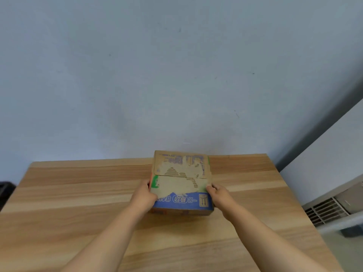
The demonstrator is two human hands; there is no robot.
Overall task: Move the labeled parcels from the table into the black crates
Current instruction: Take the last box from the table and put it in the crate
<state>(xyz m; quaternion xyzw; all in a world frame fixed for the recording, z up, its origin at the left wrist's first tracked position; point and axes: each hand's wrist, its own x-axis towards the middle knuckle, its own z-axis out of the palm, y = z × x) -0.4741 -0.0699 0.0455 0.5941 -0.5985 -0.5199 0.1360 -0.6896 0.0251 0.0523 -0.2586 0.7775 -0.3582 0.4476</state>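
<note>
Pickup step: left hand [144, 195] and right hand [219, 194] grasp box [181, 181] sides, frame centre, on desk [78, 193]. Next: lift, carry toward dark crate [5, 190] at left edge.

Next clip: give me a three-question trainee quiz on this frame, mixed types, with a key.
1. True or false: both hands hold the box.
2. Which side of the box does the left hand grip? A) far side B) left side C) top flap
3. Fill in: the dark object at the picture's left edge lies beyond the ______.

Key
1. True: the right hand grips the opposite side.
2. B
3. table
</note>
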